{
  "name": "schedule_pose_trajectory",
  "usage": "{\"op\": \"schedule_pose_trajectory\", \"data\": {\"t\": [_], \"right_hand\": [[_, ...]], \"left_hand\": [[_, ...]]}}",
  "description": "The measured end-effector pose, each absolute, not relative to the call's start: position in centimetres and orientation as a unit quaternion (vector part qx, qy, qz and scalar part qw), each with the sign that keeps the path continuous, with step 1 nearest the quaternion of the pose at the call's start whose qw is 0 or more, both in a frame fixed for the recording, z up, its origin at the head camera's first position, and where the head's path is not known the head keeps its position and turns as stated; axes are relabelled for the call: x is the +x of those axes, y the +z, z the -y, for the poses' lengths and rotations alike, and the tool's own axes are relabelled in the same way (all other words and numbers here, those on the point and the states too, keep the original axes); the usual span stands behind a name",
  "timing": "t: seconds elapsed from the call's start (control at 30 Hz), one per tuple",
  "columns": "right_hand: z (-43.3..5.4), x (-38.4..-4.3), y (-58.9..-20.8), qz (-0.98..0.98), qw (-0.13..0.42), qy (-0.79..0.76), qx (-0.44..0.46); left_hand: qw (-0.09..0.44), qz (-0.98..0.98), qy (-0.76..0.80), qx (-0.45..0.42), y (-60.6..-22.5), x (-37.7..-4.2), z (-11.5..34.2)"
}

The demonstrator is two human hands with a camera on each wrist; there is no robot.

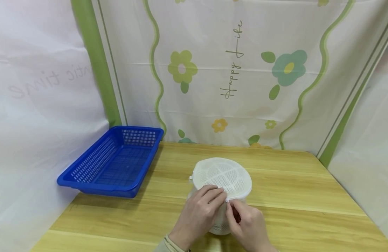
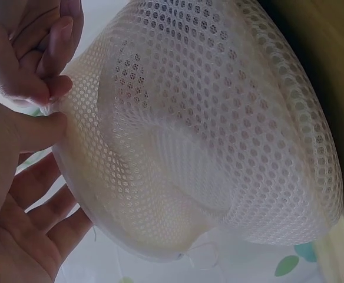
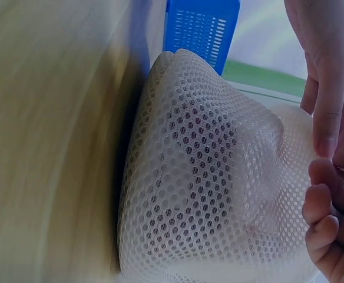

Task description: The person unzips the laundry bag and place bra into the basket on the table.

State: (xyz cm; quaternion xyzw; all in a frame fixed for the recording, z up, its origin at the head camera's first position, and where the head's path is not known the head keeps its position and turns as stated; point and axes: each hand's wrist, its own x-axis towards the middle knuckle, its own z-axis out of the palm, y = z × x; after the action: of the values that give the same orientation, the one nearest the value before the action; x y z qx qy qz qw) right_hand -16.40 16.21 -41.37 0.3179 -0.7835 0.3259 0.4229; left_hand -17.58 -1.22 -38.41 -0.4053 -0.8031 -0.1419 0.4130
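A white mesh laundry bag [image 1: 222, 175], round and drum-shaped, stands on the table in front of me, its flat lid facing up. The left hand [image 1: 200, 211] lies along the near left of the lid, fingers over the top and thumb [image 2: 39, 131] under the rim, pinching it. Right beside it, the right hand [image 1: 249, 224] pinches the zipper edge with thumb and curled fingers [image 3: 322, 203]; its fingertips hide the zipper pull. The bag's side wall [image 3: 201, 165] is creased and dented below the rim, and darker patches show through the mesh.
A blue plastic basket [image 1: 143, 168] with slotted sides stands at the table's back left. The wood-grain table [image 1: 291, 196] ends at a flowered curtain [image 1: 209, 105] behind, with white cloth [image 1: 39, 140] hanging at both sides.
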Motion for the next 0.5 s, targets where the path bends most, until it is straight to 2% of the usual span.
{"op": "schedule_pose_trajectory", "data": {"t": [0.5], "right_hand": [[-16.16,-16.28,-41.19,0.783,0.418,0.330,0.322]], "left_hand": [[0.405,0.813,-0.145,-0.393,-38.47,-17.66,1.12]]}}
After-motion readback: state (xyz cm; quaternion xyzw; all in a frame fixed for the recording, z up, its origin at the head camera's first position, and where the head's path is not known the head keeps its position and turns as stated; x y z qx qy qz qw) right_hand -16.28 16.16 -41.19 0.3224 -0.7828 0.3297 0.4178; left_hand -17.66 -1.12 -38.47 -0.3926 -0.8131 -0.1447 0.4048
